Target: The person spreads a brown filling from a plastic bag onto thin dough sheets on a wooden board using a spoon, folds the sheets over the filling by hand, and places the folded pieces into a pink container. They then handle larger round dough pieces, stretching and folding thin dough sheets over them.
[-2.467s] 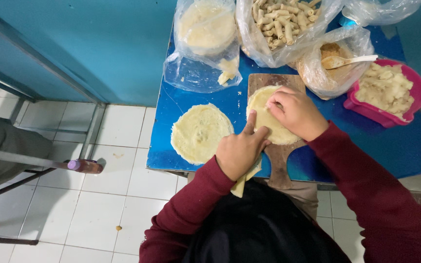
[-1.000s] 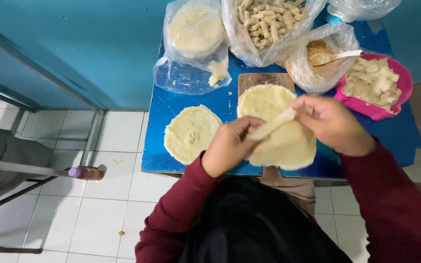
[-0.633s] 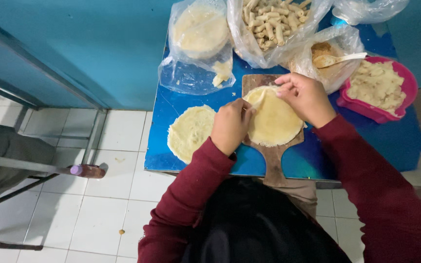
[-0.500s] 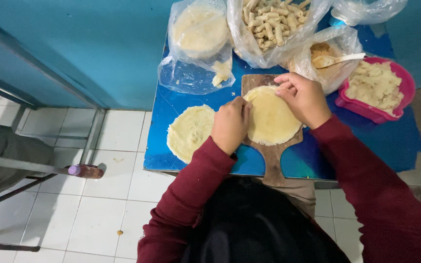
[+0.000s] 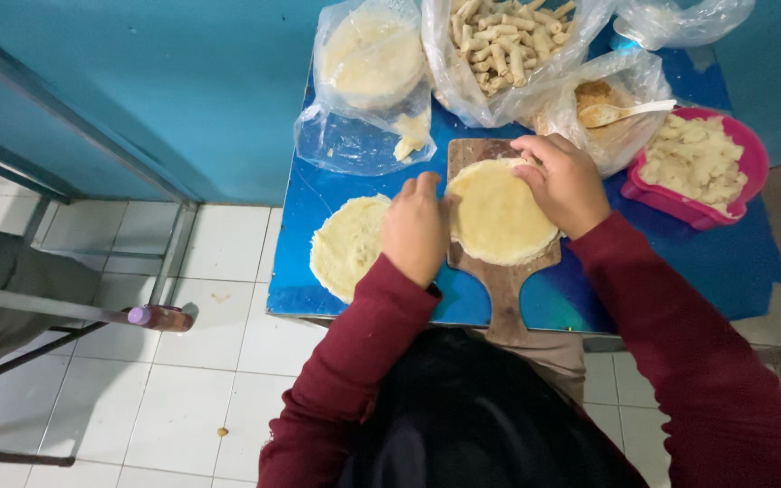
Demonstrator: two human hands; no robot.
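Both hands flatten a round pastry sheet (image 5: 499, 215) on the wooden paddle board (image 5: 504, 289)
Left hand (image 5: 416, 228), fingers together, touches its 9 o'clock edge; right hand (image 5: 564, 181), fingers curled, presses its 1 o'clock rim; board on blue counter (image 5: 698, 262).

The glossy blue worktop (image 5: 707, 271) carries a worn, matt brown wooden paddle board (image 5: 504, 289) under a smooth, pale round dough sheet (image 5: 499, 212). Crinkled clear plastic bags (image 5: 354, 145) shine beside a glossy pink plastic tub (image 5: 680, 203). Floor tiles (image 5: 192, 380) look glazed white.
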